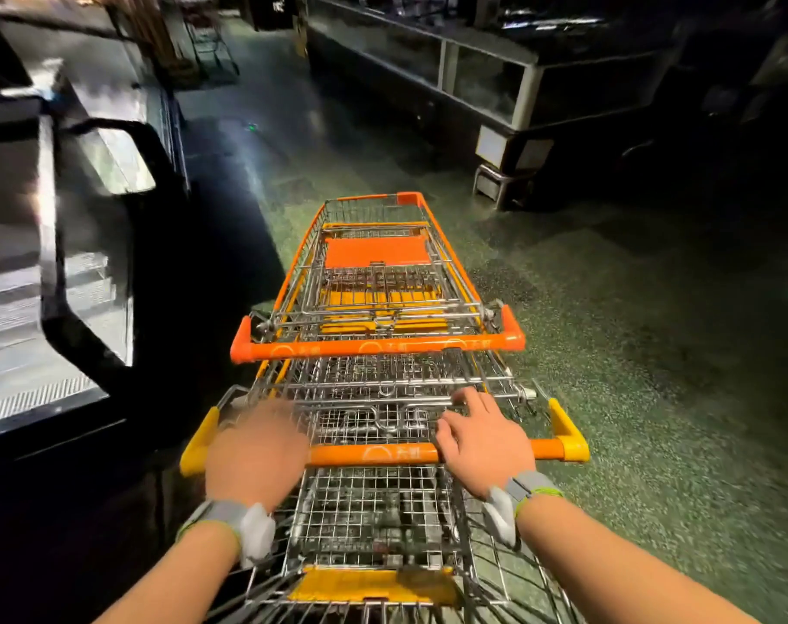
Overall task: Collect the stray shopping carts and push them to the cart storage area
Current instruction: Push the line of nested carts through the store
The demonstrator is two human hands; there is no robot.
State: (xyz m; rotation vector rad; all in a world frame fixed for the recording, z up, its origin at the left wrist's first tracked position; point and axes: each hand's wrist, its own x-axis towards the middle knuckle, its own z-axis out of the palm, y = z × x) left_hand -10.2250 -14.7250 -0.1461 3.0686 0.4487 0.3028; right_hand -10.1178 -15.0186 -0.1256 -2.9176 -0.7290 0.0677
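Orange-handled wire carts are seen nested in a row, long axis running straight ahead from the hands down the aisle floor. Rear cart handle is covered by both hands: left hand blurred, grip cannot be told; right hand rests on the bar, fingers loosely spread. Front cart sits aligned, baskets empty. Freezer case lies close on the left.

Hands on nested carts' handle

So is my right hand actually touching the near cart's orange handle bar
Touching. The head view shows the right hand resting on the handle bar, palm covering it, fingers extended forward over the wire basket.
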